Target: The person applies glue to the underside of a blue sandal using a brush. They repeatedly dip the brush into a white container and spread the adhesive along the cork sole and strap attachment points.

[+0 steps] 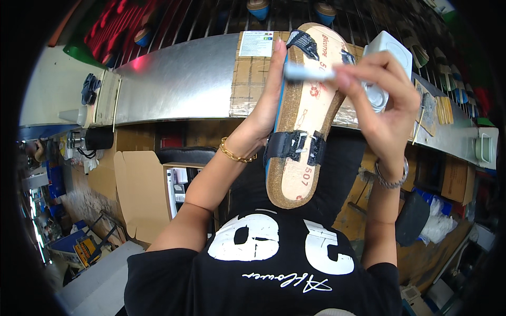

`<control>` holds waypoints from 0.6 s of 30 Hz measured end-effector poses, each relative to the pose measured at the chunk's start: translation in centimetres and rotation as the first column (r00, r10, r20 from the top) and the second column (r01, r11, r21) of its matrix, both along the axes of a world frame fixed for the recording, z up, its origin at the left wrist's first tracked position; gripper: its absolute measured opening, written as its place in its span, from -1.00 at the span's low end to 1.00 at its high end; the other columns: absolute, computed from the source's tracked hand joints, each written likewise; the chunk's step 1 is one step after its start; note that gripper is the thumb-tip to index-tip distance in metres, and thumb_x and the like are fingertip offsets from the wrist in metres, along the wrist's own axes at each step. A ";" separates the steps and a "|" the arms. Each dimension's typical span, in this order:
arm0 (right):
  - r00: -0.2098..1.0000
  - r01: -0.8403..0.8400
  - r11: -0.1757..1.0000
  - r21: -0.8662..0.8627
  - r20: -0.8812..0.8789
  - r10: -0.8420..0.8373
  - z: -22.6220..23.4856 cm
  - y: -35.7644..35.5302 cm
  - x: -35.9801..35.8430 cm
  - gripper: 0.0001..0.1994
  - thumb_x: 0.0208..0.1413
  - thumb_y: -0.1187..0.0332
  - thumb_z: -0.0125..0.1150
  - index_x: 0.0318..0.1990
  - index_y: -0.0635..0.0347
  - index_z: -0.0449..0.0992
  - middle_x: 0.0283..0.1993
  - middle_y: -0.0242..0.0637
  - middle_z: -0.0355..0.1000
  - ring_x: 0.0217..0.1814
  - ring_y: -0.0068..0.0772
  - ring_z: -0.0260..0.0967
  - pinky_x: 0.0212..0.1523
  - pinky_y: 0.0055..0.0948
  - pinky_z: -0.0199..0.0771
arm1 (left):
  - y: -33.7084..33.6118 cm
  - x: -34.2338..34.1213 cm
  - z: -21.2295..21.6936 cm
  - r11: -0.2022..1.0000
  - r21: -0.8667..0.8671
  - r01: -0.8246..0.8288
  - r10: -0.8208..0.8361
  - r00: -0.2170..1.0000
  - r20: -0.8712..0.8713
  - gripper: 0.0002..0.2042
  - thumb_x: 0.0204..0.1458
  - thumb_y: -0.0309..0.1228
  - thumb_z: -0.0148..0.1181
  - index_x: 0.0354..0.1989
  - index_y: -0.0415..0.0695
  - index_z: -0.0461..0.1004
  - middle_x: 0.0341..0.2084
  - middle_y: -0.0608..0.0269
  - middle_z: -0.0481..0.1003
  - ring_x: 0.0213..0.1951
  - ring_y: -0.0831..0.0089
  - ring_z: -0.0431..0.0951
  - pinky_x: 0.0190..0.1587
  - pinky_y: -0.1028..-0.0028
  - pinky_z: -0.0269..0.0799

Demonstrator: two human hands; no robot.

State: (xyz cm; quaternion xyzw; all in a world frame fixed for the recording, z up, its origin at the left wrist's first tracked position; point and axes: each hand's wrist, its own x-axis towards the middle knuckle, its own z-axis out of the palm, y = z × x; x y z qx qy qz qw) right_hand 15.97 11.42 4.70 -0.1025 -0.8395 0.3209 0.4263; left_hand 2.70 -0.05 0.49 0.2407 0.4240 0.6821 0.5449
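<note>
A cork sandal footbed [303,118] stands tilted in front of me, its underside with the pale board facing up. Dark strap ends [283,145] are folded over the board near both ends. Along the left edge shows a strip of a blue shoe last [278,113]. My left hand [265,108] is closed round that left side, fingers mostly hidden behind it. Pinched in my right hand [387,97] is a pale stick-shaped tool [308,72], smeared by motion. It crosses over the upper part of the board; whether its tip touches the surface I cannot tell.
Behind the footbed, a taped cardboard piece [247,87] lies on the metal bench [174,84]. A white container [392,50] stands to the right. Past the bench runs a rack of bars with several lasts [258,9]. An open cardboard box [139,189] is at lower left.
</note>
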 end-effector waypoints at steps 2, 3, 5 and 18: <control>0.994 0.034 0.997 -0.072 -0.101 -0.041 0.3 0.4 -0.5 -0.85 -0.10 0.53 0.45 -0.31 0.16 0.75 -0.42 -0.35 0.47 -0.36 -0.54 0.38 -0.34 -0.58 0.33 | 0.3 -0.2 -0.3 0.999 0.039 0.012 -0.013 0.999 0.033 -0.07 0.20 0.42 -0.53 0.32 -0.24 0.24 0.03 -0.07 0.52 -0.04 0.31 0.66 -0.12 0.43 0.69; 0.997 -0.058 0.997 -0.059 -0.057 0.055 0.5 0.7 -0.1 -0.85 -0.09 0.53 0.45 -0.31 0.17 0.75 -0.41 -0.35 0.46 -0.37 -0.54 0.38 -0.34 -0.58 0.32 | 0.6 -0.4 0.2 0.998 0.062 0.013 -0.016 0.999 0.049 -0.07 0.20 0.42 -0.53 0.32 -0.24 0.24 0.03 -0.06 0.52 -0.04 0.32 0.66 -0.13 0.44 0.69; 0.970 -0.240 0.970 -0.045 0.032 0.242 0.7 1.3 1.0 -0.86 -0.07 0.53 0.45 -0.30 0.18 0.74 -0.41 -0.37 0.46 -0.37 -0.55 0.37 -0.34 -0.59 0.31 | 0.6 -0.4 0.3 0.998 0.000 -0.064 0.064 0.994 0.087 -0.06 0.20 0.42 -0.52 0.34 -0.24 0.22 0.03 -0.02 0.53 -0.04 0.34 0.65 -0.14 0.45 0.69; 0.943 0.193 0.864 -0.466 -0.154 -0.294 -4.0 5.3 4.7 -0.85 0.17 0.61 0.23 -0.12 0.41 0.63 -0.25 -0.37 0.40 -0.19 -0.58 0.27 -0.14 -0.61 0.21 | -5.1 -19.2 -5.6 0.920 0.221 -0.324 0.165 0.831 0.531 -0.27 0.04 -0.04 0.14 0.32 -0.28 0.22 0.11 -0.23 0.38 0.01 0.04 0.54 0.01 0.24 0.61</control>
